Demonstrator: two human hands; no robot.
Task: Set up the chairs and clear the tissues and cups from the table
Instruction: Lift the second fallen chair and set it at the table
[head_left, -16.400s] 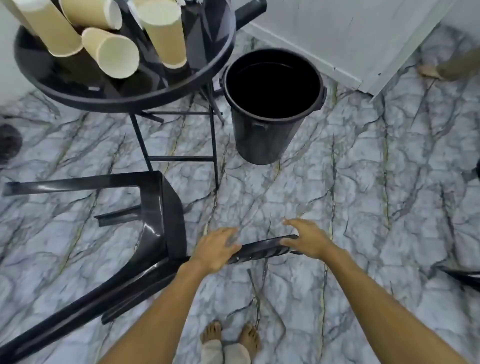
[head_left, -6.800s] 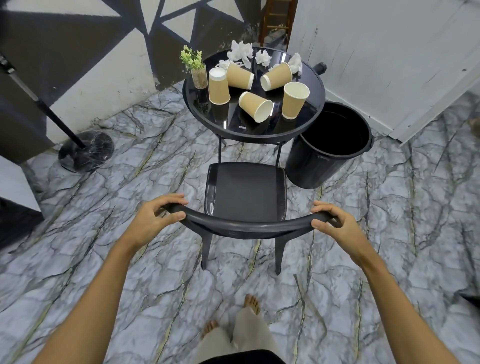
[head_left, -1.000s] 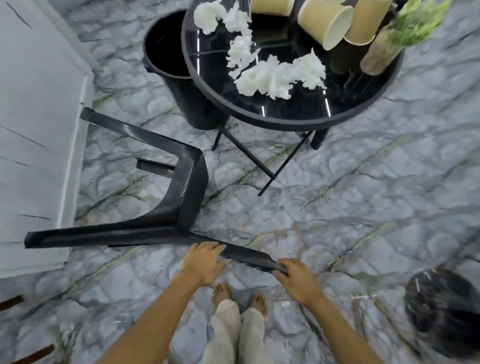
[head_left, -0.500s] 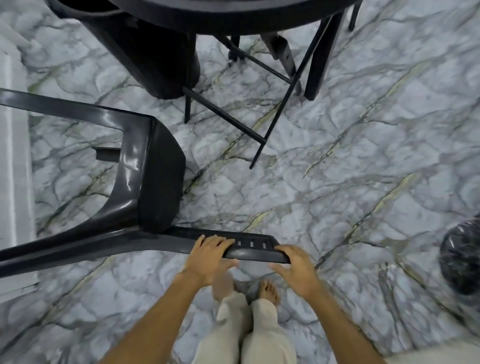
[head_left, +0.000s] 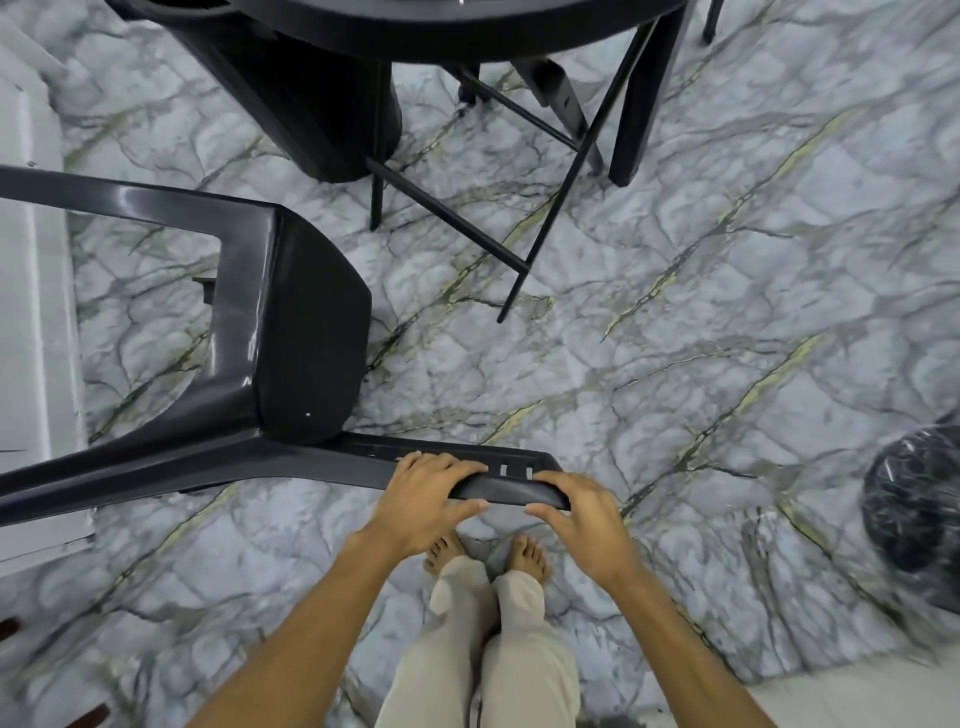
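Note:
A black plastic chair (head_left: 291, 332) lies tipped over on the marble floor, its legs pointing left and its curved backrest toward me. My left hand (head_left: 423, 493) grips the backrest rail, fingers over the top and thumb below. My right hand (head_left: 574, 512) grips the same rail near its right end. The round black table (head_left: 467, 28) shows only its near rim at the top edge. The cups and tissues on it are out of view.
A black bin (head_left: 311, 98) stands under the table's left side. Thin metal table legs (head_left: 545, 218) and the legs of another chair (head_left: 634, 119) stand beyond the tipped chair. A white wall panel (head_left: 31, 291) runs along the left. A dark round base (head_left: 914, 499) sits at right.
The camera has tilted down, so the tabletop with tissues and cups has left the view. Both hands have closed on the backrest rail, which sits slightly higher than before.

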